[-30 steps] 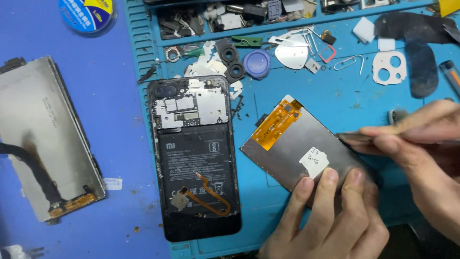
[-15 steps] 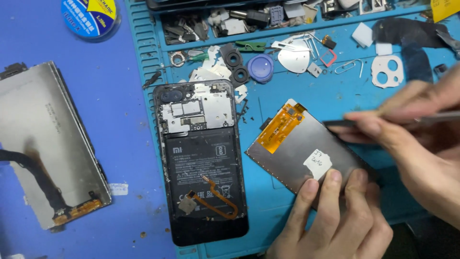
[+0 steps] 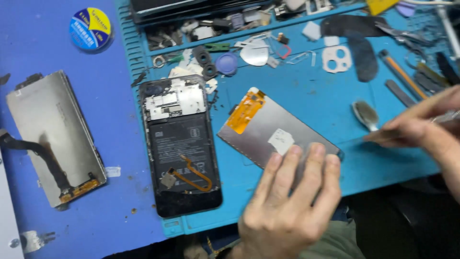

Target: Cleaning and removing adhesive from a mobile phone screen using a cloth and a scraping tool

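Right hand (image 3: 421, 129) has pulled back off the screen panel (image 3: 278, 136), fingers pinched on thin tweezers (image 3: 448, 117). Left hand (image 3: 287, 201) presses flat, fingers spread, pinning panel on blue mat (image 3: 383, 158) beside open phone (image 3: 179, 144). Risk: pressure cracks panel or tears its orange ribbon (image 3: 245, 111).

I have one view only, from the head camera, so nothing is shared with a second view. It looks steeply down and slightly forward onto the counter (image 3: 72, 230), from close range. The near counter edge crosses the bottom of the frame; the far clutter of parts is cut by the top edge. The left hand (image 3: 287, 211) enters from the bottom centre, the right hand (image 3: 417, 129) from the right edge. The frame sits slightly tilted against the mat (image 3: 306, 96).
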